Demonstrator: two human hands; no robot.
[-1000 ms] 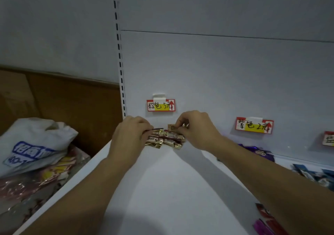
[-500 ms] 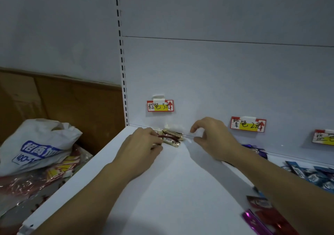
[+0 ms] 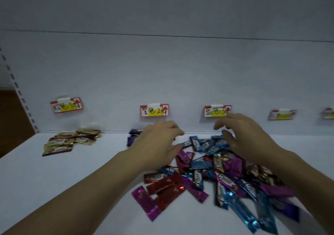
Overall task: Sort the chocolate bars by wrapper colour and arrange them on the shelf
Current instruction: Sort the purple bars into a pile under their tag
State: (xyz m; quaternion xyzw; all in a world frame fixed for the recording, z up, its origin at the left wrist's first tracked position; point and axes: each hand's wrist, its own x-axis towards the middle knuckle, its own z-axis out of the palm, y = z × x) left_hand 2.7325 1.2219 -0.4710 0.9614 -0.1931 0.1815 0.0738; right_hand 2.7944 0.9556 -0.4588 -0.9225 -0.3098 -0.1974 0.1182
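at the near right of the flat white shelf (image 3: 54,189) lies a loose heap of foil-wrapped chocolate bars (image 3: 222,177), unsorted, with blue, magenta, red and brown wrappers crossing and overlapping. its nearest pieces are a magenta foil bar (image 3: 145,203) at the left edge, some dark red foil bars (image 3: 165,188) touching it, and a long shiny blue foil bar (image 3: 241,212) pointing toward the near right corner.

two bare forearms reach in from the near edge over this heap. the left hand (image 3: 157,142) hangs above the heap's far left edge. its grip is loose, fingers gently bent and holding no bar; blur hides whether a fingertip touches a wrapper. the right hand (image 3: 249,137) is above the heap's far right part. its grip is spread, thumb set apart from the curved fingers, and it holds no bar either.

between and under the hands, a cluster of blue wrapped bars (image 3: 204,144) lies at the far side of the heap. just beyond the left hand, close to the back panel, a few dark purple wrapped bars (image 3: 132,136) show, partly hidden by it. well apart at the far left sits a tidy group of gold-and-brown wrapped bars (image 3: 70,141).

on the pale back panel (image 3: 162,72) hangs a row of red-and-yellow handwritten price tags (image 3: 154,110): one above the gold group, one above the purple bars, one above the blue cluster, and more off to the right.
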